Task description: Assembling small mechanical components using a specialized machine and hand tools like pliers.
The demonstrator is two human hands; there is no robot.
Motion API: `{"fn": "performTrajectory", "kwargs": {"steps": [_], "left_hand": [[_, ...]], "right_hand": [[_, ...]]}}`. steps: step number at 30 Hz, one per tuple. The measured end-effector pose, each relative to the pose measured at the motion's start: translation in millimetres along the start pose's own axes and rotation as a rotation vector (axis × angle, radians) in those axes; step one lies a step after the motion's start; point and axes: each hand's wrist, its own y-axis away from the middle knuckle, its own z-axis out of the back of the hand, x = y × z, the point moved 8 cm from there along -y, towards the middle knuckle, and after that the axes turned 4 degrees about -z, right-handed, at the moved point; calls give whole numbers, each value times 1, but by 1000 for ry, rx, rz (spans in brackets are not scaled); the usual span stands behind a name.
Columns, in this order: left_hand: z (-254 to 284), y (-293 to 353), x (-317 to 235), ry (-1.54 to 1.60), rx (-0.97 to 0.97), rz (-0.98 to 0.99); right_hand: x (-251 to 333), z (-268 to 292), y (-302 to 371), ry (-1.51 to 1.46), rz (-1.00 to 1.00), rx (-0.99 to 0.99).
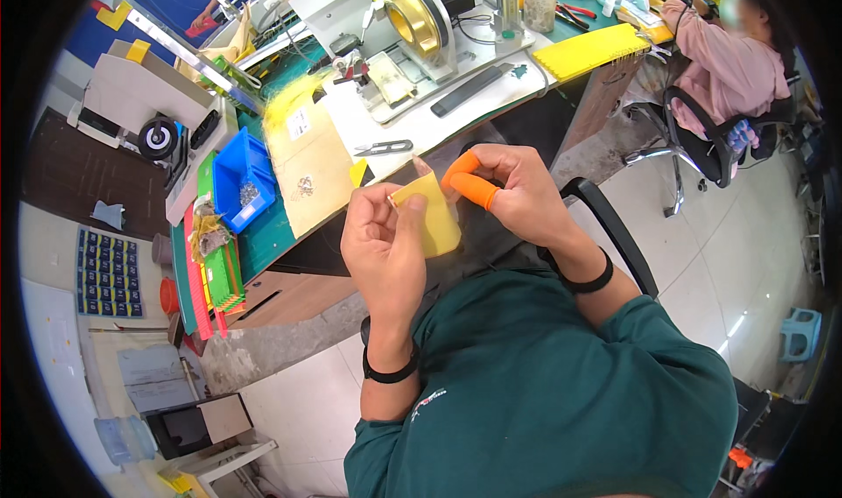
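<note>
My left hand [383, 239] is closed on a flat, flexible yellow piece [436, 220], its thumb pressed on the front. Just right of that piece is my right hand [522, 191], with orange finger cots [474, 189] over the thumb and forefinger. Those two fingers are bent close together; whatever they pinch, if anything, is too small to make out. Both hands are in front of my body, at the near edge of the bench. Thread snips [383, 147] lie on a white sheet [351, 112] beyond my left hand.
A bench machine with a gold spool [412, 20] stands ahead. Left of the snips are brown paper [307, 160] and a blue bin [254, 160] of small metal parts. A yellow strip [588, 51] lies at right. A person in pink [728, 68] sits farther right.
</note>
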Motion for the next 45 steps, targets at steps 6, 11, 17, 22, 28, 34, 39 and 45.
{"fn": "performTrajectory", "kwargs": {"steps": [6, 11, 17, 22, 28, 34, 39, 45], "left_hand": [[-3, -2, -2, 17, -13, 8], [-4, -1, -2, 42, -12, 32], [3, -5, 4, 19, 22, 31], [2, -9, -24, -209, 3, 71], [-23, -3, 0, 133, 377, 169], [-27, 4, 2, 272, 431, 415], [-23, 6, 6, 346, 390, 498], [-17, 5, 13, 376, 445, 470]], "right_hand": [[30, -5, 8, 332, 207, -38], [26, -4, 5, 279, 202, -4], [13, 12, 2, 225, 64, -4], [22, 35, 5, 173, 208, -169], [66, 13, 21, 517, 693, -167], [67, 12, 23, 613, 762, -210], [68, 12, 24, 677, 816, -226], [71, 13, 23, 732, 847, -230]]}}
